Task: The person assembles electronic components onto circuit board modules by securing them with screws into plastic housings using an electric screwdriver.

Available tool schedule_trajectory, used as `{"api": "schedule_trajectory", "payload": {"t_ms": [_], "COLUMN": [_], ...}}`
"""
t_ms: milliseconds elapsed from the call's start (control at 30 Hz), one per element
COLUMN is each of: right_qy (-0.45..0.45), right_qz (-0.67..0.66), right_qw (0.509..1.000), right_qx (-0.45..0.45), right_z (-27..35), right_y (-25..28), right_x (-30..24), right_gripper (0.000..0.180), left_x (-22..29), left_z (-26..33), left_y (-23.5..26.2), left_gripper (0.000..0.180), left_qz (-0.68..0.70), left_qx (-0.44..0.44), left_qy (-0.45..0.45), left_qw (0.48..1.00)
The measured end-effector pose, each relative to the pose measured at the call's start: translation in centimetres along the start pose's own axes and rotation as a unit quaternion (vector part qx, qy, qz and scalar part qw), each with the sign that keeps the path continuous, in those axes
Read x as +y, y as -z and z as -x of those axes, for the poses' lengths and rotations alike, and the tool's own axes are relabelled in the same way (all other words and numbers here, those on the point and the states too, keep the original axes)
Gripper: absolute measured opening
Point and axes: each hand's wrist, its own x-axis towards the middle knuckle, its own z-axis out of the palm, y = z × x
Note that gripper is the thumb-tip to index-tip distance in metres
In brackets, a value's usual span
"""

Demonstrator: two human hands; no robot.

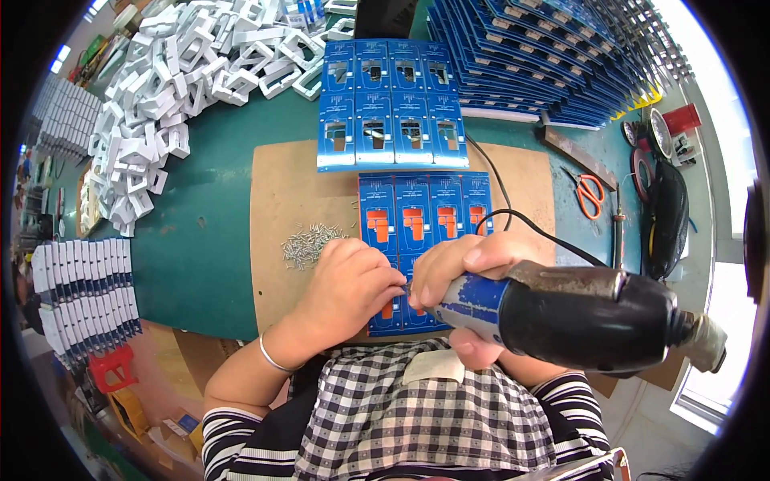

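My right hand is wrapped round a power screwdriver with a black body and a worn blue and silver front, tilted with its tip toward my left hand. The fingertips of my left hand are pinched together at the screwdriver's tip; whatever is between them is too small to make out. Both hands are over a blue circuit board panel with orange pieces showing in its openings, and they hide part of its nearer half. A pile of small screws lies beside my left hand on the brown board.
Another blue panel with cut-outs stands beyond. White plastic frames are heaped at the far left, and blue panels are stacked at the far right. Orange-handled scissors lie at the right. A black cable runs behind my right hand.
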Motion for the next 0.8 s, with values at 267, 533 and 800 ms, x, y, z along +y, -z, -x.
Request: {"api": "schedule_trajectory", "payload": {"t_ms": [267,533,800], "right_qy": [-0.078,-0.055,-0.005], "right_qz": [0.140,-0.089,-0.036], "right_qw": [0.980,0.980,0.988], "right_qx": [-0.119,0.171,0.153], "right_z": [-2.1,-1.4,0.6], "right_y": [0.8,1.1,1.6], "right_x": [-0.9,2.2,0.5], "right_gripper": [0.057,0.068,0.066], "left_x": [-3.2,-5.8,-5.4], "left_z": [0.2,-2.3,-3.5], "left_y": [5.1,2.2,1.8], "left_gripper": [0.012,0.010,0.010], "left_qz": [-0.142,-0.198,-0.287], "left_qx": [0.080,0.057,-0.004], "left_qy": [0.073,0.036,0.006], "left_qw": [0.984,0.978,0.958]}}
